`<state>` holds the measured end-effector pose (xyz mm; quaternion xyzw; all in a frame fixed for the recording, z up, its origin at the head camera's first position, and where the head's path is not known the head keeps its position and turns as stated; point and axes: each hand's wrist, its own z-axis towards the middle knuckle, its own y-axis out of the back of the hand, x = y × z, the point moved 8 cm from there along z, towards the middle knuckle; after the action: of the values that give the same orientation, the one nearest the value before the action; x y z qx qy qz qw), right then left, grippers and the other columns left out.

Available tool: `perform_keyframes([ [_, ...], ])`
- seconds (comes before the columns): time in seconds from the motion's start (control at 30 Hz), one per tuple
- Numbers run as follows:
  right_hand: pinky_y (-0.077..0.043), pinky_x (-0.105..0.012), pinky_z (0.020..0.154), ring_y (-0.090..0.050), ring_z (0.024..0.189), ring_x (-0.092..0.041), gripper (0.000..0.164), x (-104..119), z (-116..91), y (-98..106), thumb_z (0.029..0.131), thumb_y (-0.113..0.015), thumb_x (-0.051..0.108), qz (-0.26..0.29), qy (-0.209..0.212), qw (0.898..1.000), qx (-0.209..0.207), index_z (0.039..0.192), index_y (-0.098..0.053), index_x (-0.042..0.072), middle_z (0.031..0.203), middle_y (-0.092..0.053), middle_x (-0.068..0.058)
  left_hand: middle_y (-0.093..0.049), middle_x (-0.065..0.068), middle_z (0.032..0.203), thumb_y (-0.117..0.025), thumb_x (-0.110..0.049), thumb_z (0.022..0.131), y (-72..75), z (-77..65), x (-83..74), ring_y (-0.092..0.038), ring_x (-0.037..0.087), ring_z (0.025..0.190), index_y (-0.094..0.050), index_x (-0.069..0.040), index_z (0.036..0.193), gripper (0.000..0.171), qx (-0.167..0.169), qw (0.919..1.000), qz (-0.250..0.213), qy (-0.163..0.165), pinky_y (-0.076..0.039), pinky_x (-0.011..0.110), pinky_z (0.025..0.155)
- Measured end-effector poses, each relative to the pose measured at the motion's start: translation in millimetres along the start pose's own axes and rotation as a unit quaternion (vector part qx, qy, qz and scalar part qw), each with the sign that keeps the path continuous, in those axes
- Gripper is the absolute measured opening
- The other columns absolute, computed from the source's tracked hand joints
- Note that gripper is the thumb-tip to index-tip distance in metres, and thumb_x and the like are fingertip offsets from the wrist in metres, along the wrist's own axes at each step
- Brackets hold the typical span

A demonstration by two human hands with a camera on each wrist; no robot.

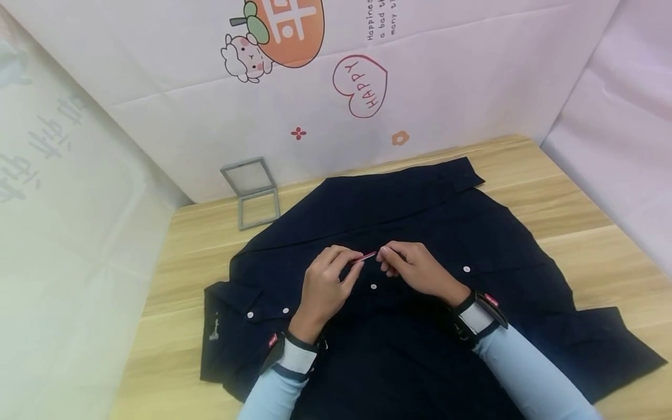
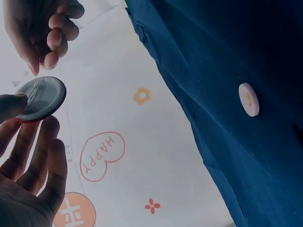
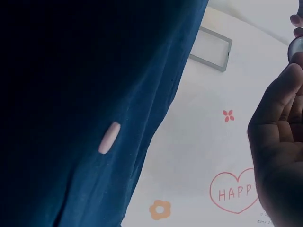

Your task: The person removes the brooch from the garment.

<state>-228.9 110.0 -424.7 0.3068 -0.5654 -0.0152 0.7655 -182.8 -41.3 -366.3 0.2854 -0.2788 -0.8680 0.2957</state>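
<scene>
A round pin badge (image 2: 49, 101) with a dull silver back and a fastening pin is pinched between the thumb and fingers of my left hand (image 1: 326, 283). In the head view the badge (image 1: 366, 256) shows edge-on as a thin red and silver strip. My right hand (image 1: 418, 272) is close at its right end, fingers curled with nothing seen in them. The left wrist view shows a small gap between a right fingertip (image 2: 34, 68) and the rim. Beneath both hands lies a dark navy shirt (image 1: 388, 204) with white buttons (image 1: 374, 286).
Behind the shirt's left part, a grey hinged frame (image 1: 258, 224) stands open on the wooden table (image 1: 178, 256). A white printed cloth (image 1: 446, 81) hangs along the back, with more white cloth at both sides. The collar (image 1: 212, 344) lies toward the left.
</scene>
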Motion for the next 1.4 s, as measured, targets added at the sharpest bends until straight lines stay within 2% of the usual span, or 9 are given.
perform_keyframes([
  [0.3, -0.051, -0.024, 0.058, -0.058, 0.061, -0.005, 0.037, -2, 2, -6, 0.107, -0.041, 0.019, -0.005, -0.016, 1.0, 0.011, 0.086, -0.066, 0.001, 0.072, -0.063, 0.001, -0.069, -0.001, 0.09, -0.075, -0.016, 0.087, -8.6, -1.9, -7.8, -0.062, 0.013, 0.074, -0.075, -0.013, 0.093, 0.007, 0.011, 0.9977, 0.056, -0.035, -0.049, 0.025, 0.063],
  [0.5, -0.05, -0.025, 0.055, -0.058, 0.058, -0.008, 0.04, -7, 2, -6, 0.107, -0.041, 0.023, -0.006, -0.036, 0.999, 0.02, 0.083, -0.065, 0.002, 0.069, -0.062, 0.001, -0.069, -0.001, 0.092, -0.076, -0.019, 0.086, -13.8, -5.0, -11.6, -0.063, 0.011, 0.077, -0.075, -0.013, 0.094, 0.009, 0.022, 0.9959, 0.067, -0.056, -0.049, 0.023, 0.063],
  [0.63, -0.05, -0.027, 0.055, -0.058, 0.059, -0.01, 0.04, -11, 3, -5, 0.106, -0.043, 0.027, 0.009, -0.066, 0.997, 0.029, 0.084, -0.064, 0.0, 0.07, -0.062, -0.001, -0.069, 0.0, 0.092, -0.078, -0.019, 0.084, -15.3, -5.4, -13.8, -0.063, 0.011, 0.078, -0.075, -0.013, 0.094, 0.012, 0.024, 0.9949, 0.069, -0.069, -0.049, 0.023, 0.063],
  [0.87, -0.053, -0.028, 0.06, -0.06, 0.063, -0.013, 0.04, -19, 2, -6, 0.106, -0.044, 0.029, 0.048, -0.127, 0.989, 0.052, 0.088, -0.062, -0.002, 0.073, -0.061, -0.002, -0.069, 0.0, 0.094, -0.079, -0.021, 0.083, -17.3, -5.7, -16.6, -0.062, 0.012, 0.08, -0.076, -0.015, 0.096, 0.014, 0.044, 0.9935, 0.069, -0.079, -0.048, 0.023, 0.065],
  [1.17, -0.053, -0.027, 0.062, -0.059, 0.064, -0.012, 0.039, -23, 0, -6, 0.105, -0.046, 0.029, 0.069, -0.137, 0.986, 0.066, 0.089, -0.059, -0.004, 0.073, -0.058, -0.002, -0.069, -0.002, 0.097, -0.081, -0.022, 0.081, -19.6, -7.1, -16.5, -0.061, 0.012, 0.083, -0.077, -0.016, 0.095, 0.015, 0.06, 0.993, 0.066, -0.077, -0.047, 0.023, 0.067],
  [1.4, -0.053, -0.027, 0.063, -0.059, 0.065, -0.012, 0.038, -27, -1, -7, 0.105, -0.047, 0.031, 0.078, -0.15, 0.983, 0.075, 0.091, -0.061, -0.001, 0.074, -0.058, -0.002, -0.069, -0.002, 0.098, -0.083, -0.021, 0.079, -19.5, -6.8, -16.2, -0.061, 0.012, 0.084, -0.076, -0.016, 0.095, 0.018, 0.067, 0.993, 0.064, -0.074, -0.048, 0.024, 0.067],
])
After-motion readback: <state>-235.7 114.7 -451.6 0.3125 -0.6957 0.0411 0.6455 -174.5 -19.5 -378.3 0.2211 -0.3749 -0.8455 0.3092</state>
